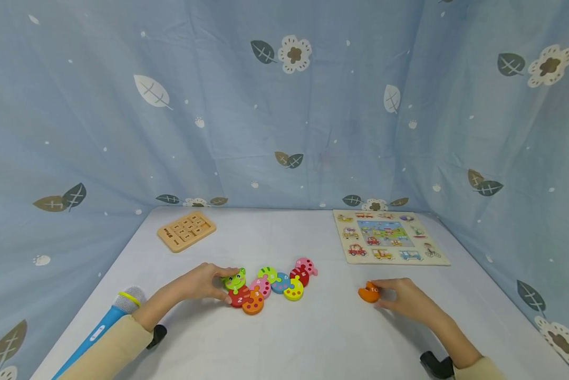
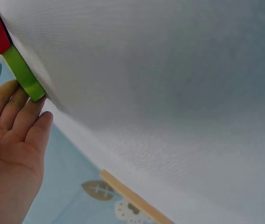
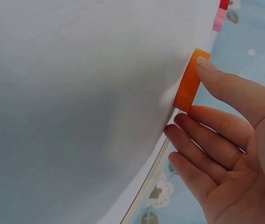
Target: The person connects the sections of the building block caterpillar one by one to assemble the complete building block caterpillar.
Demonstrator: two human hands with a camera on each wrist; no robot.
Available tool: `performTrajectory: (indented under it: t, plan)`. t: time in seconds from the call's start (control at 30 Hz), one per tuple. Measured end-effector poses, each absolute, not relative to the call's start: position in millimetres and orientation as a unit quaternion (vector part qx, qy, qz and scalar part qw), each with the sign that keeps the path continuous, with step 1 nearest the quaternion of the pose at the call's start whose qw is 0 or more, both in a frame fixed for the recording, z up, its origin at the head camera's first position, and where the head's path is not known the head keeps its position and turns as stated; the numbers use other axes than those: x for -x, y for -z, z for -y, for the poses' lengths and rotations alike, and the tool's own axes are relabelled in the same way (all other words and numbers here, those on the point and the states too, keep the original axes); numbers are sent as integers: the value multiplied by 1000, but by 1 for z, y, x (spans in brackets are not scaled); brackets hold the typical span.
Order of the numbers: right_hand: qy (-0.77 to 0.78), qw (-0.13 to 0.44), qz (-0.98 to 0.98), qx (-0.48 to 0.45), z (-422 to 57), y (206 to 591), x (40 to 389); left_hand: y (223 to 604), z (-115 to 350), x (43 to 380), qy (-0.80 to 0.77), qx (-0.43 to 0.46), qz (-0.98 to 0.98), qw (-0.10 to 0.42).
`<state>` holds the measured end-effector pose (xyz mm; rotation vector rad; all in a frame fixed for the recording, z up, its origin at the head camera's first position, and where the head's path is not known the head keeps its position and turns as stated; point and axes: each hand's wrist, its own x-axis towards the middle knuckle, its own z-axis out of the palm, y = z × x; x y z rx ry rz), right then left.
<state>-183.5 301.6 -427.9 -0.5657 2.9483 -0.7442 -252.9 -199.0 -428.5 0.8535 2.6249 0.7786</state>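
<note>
A caterpillar puzzle of coloured wooden pieces lies joined on the table, from a green face piece [image 1: 235, 281] to a pink end piece [image 1: 306, 265]. My left hand [image 1: 205, 282] holds its left end, fingers at the green face piece and thumb by the red piece [image 1: 239, 297] marked 2. The left wrist view shows the fingertips against the green edge [image 2: 23, 74]. To the right, apart from the row, my right hand [image 1: 404, 299] pinches a loose orange puzzle piece [image 1: 369, 293] between thumb and fingers. That orange piece [image 3: 188, 84] stands at the table surface in the right wrist view.
A wooden number board [image 1: 186, 231] lies at the back left. A picture puzzle board [image 1: 341, 237] is at the back right. Beside my left forearm lies a blue toy microphone [image 1: 101, 327]. Patterned blue cloth [image 1: 322, 116] hangs behind the white table [image 1: 312, 343].
</note>
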Motion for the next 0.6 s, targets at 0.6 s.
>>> performTrajectory:
  t: [0.6]
  plan:
    - [237,17,-944,228,-278,428,198,429,199,252,-270,-297,-905,140]
